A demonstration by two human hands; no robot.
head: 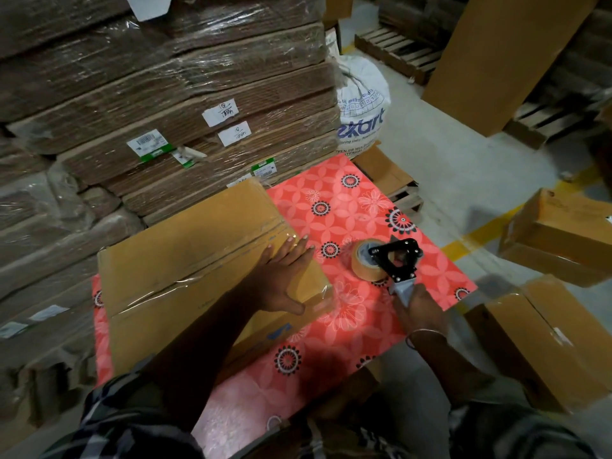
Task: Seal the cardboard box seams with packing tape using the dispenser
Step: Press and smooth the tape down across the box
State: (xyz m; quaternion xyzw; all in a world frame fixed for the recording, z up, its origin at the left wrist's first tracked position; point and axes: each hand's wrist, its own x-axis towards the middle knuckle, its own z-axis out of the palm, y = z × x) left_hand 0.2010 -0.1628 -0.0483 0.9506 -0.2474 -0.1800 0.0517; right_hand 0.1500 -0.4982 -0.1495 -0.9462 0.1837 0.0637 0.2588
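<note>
Checked dark sleeves (pixel 132 422) fill the bottom edge, and from them two bare arms reach forward. Flat under the left hand (pixel 281 279) lies the brown cardboard box (pixel 192 260), closed, with clear tape already running along its top seam and glinting beside the fingertips. That hand is spread open, palm down, fingers extended toward the box's right edge and thumb pointing down over the near corner; it grips nothing, only presses. Just right of those fingers, apart from the box, the right hand (pixel 420 309) is clenched around the grey handle of the black tape dispenser (pixel 394 260), which carries a roll of tan packing tape (pixel 364 260) resting on its side on the cloth. A thin bangle (pixel 427 332) circles that wrist. Both box and dispenser sit on a red flower-patterned tablecloth (pixel 347 200). Beyond the fingertips rises a pallet stack of shrink-wrapped flattened cartons (pixel 165 111) with white labels, and a white printed sack (pixel 361 94). Right of the right hand, more brown boxes (pixel 546 342) stand on the grey floor.
</note>
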